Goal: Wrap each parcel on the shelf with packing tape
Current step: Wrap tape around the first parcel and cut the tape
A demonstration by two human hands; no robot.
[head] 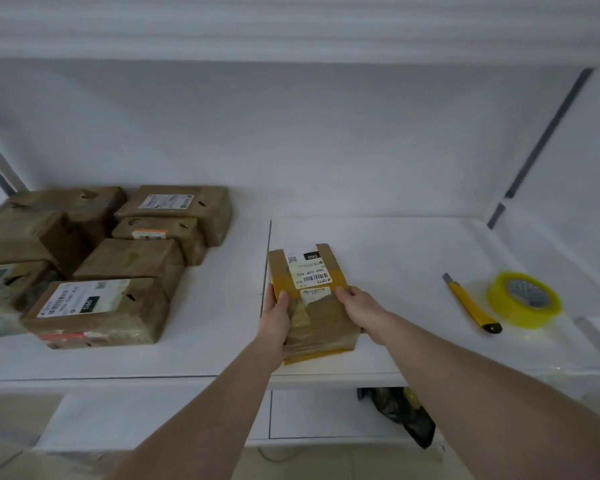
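Parcel [312, 299] between both hands, on shelf [413, 258]

a parcel [309, 299] lies on the shelf [413, 258] near its front edge, about the middle. the left hand [276, 320] holds its 9 o'clock side, the right hand [361, 308] its 3 o'clock side. a stack of parcels [97, 261] sits well apart at 9 o'clock. at 3 o'clock lies a utility knife [470, 303], and just beside it, farther toward 3 o'clock, a tape roll [523, 299] lies flat.
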